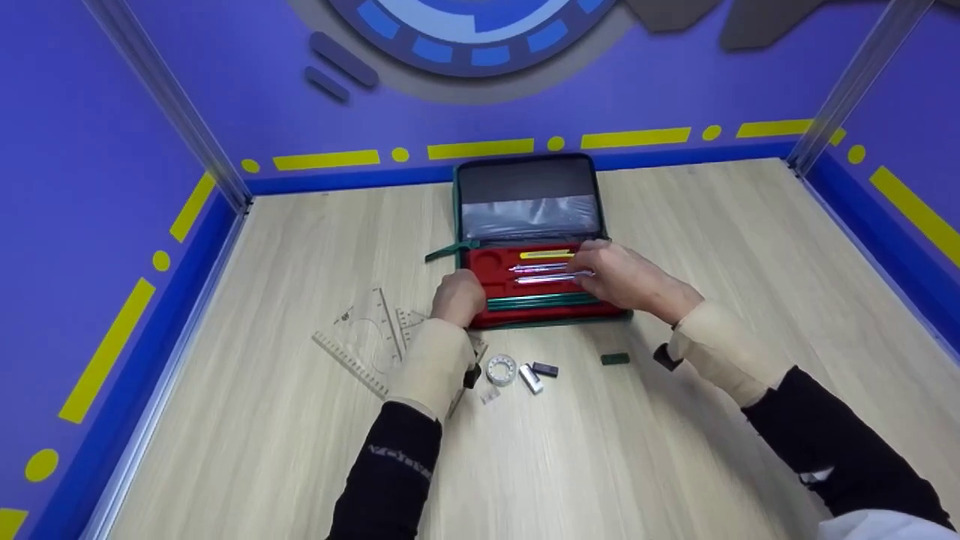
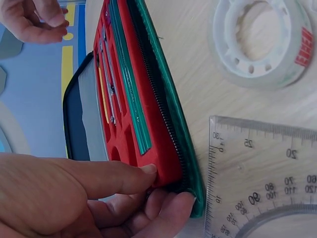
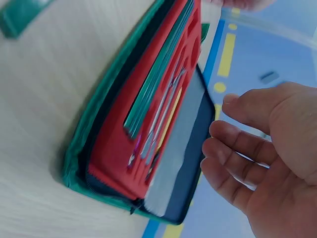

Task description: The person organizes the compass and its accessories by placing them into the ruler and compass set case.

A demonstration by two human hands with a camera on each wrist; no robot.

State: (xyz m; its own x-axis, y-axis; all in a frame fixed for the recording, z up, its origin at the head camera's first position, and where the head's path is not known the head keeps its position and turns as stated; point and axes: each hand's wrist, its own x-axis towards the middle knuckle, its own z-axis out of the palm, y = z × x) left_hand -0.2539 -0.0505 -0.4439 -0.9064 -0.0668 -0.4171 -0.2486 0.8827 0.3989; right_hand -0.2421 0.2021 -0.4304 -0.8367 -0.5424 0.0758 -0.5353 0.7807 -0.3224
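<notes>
- Duly found a green zip case (image 1: 525, 178) lying open on the wooden tabletop (image 1: 645, 465) near the back wall, with lid folded to the far side.
- Located a red tray (image 2: 168, 161) in the near half of that case.
- Noted green pencils (image 1: 540, 301), two slim silver instruments (image 1: 546, 268) and a yellow-handled item (image 1: 545, 255) lying in the slots.
- Observed the left hand (image 1: 457, 296) pinching the tray's near left corner, with thumb on top and fingers bent at the edge; unable to tell how far under.
- Observed the right hand (image 1: 619, 276) near the far right of the case, with fingers loosely bent, apart from the tray and holding nothing.
- Counted outside the case, on the near side: a tape roll (image 2: 257, 74), a white block (image 1: 531, 379), a dark block (image 1: 545, 370), a green block (image 1: 615, 359) and clear measuring triangles (image 1: 367, 337).
- Judged to be at the step of settling or steadying the tray, with long pieces already stowed.
- Likely calling next for a level tray, then a pick-up of small loose pieces, perhaps with the round recess (image 1: 489, 259) for the tape.
</notes>
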